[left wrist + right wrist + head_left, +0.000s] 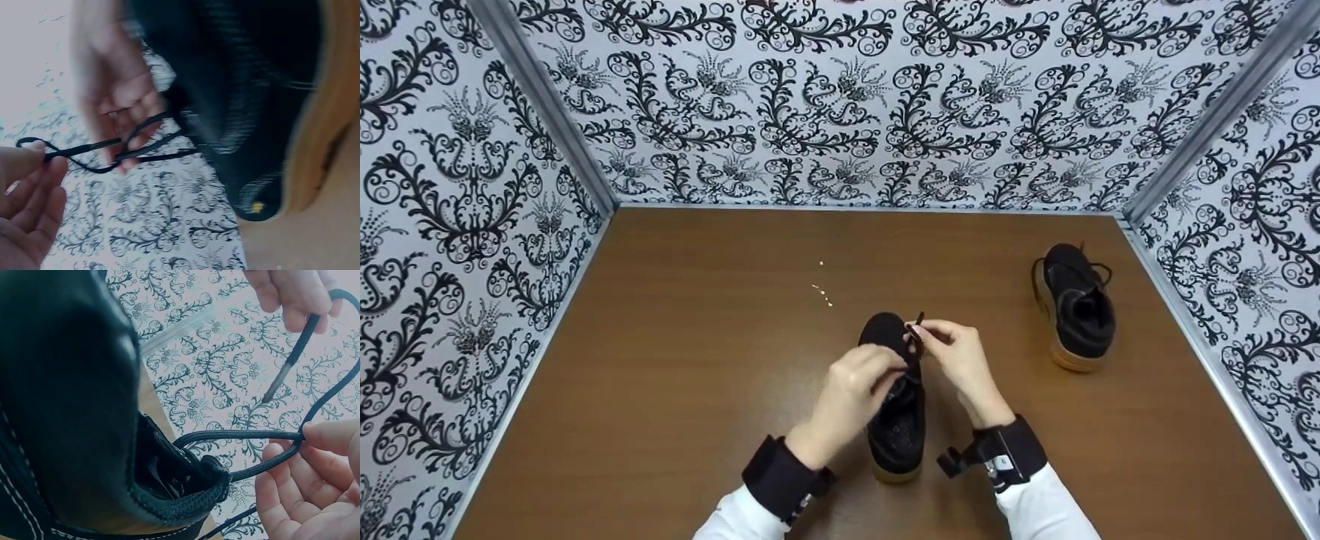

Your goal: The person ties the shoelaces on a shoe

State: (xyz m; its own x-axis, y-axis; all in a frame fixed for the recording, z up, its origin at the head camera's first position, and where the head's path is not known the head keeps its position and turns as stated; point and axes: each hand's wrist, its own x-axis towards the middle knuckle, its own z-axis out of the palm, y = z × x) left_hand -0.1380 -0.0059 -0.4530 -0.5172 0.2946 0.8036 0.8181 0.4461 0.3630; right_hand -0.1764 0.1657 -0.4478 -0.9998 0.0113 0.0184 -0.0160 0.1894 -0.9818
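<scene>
A black shoe with a tan sole stands on the brown table, toe pointing away from me. My left hand is above it and pinches one end of the black shoelace between thumb and fingers, close to the tip. At the shoe's right side my right hand pinches the lace where its strands cross, as the right wrist view shows. A loop of lace runs from the shoe's eyelets to those fingers. The lace's hard tip hangs free below the left fingers.
A second black shoe with a tan sole and laces stands at the right of the table. Small bright specks show beyond the first shoe. Patterned walls enclose the back and sides.
</scene>
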